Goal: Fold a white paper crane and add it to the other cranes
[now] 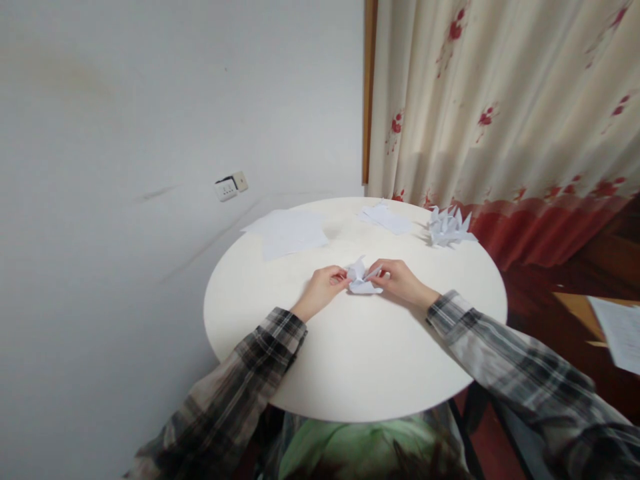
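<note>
A small folded white paper figure [361, 279] sits at the middle of a round cream table [350, 360]. My left hand [323, 287] pinches its left side with closed fingers. My right hand [400, 280] pinches a thin point of the figure on its right side. Both wrists rest low over the tabletop, in plaid sleeves.
A stack of flat white sheets [290, 230] lies at the table's far left, more sheets [385, 217] at the far middle. Several finished folded paper figures [449, 228] stand at the far right rim. A floral curtain [500, 113] hangs behind; a wall socket [230, 187] is on the left wall.
</note>
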Action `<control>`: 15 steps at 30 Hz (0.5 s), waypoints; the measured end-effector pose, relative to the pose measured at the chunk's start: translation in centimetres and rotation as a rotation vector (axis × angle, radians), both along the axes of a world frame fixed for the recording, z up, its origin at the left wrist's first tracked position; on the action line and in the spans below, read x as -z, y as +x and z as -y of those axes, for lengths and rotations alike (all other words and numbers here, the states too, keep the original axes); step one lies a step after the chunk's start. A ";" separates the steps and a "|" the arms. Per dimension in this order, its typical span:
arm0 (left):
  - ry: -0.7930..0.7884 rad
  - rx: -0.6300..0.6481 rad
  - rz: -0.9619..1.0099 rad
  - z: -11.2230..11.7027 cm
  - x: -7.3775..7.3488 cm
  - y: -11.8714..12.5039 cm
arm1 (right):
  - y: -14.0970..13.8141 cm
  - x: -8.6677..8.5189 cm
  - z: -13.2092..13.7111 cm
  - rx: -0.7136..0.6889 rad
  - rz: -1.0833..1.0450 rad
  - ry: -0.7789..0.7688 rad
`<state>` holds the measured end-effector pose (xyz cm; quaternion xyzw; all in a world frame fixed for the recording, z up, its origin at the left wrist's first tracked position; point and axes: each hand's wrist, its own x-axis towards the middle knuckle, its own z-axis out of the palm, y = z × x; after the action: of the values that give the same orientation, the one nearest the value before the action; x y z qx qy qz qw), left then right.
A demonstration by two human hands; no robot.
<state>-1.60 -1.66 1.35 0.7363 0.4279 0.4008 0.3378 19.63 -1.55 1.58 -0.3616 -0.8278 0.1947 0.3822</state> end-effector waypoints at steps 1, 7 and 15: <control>-0.010 0.006 0.008 0.0 0.0 0.0 | 0.1 0.1 -0.1 0.000 0.001 -0.004; -0.097 0.049 0.056 0.1 -0.3 0.1 | 0.1 0.5 -0.3 0.046 -0.017 -0.115; -0.216 0.068 0.091 0.1 -0.4 -0.1 | 1.0 1.0 -1.4 -0.084 -0.086 -0.326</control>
<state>-1.70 -1.75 1.75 0.6909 0.4276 0.3736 0.4475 20.63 -0.17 0.60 -0.3753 -0.7825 0.3573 0.3452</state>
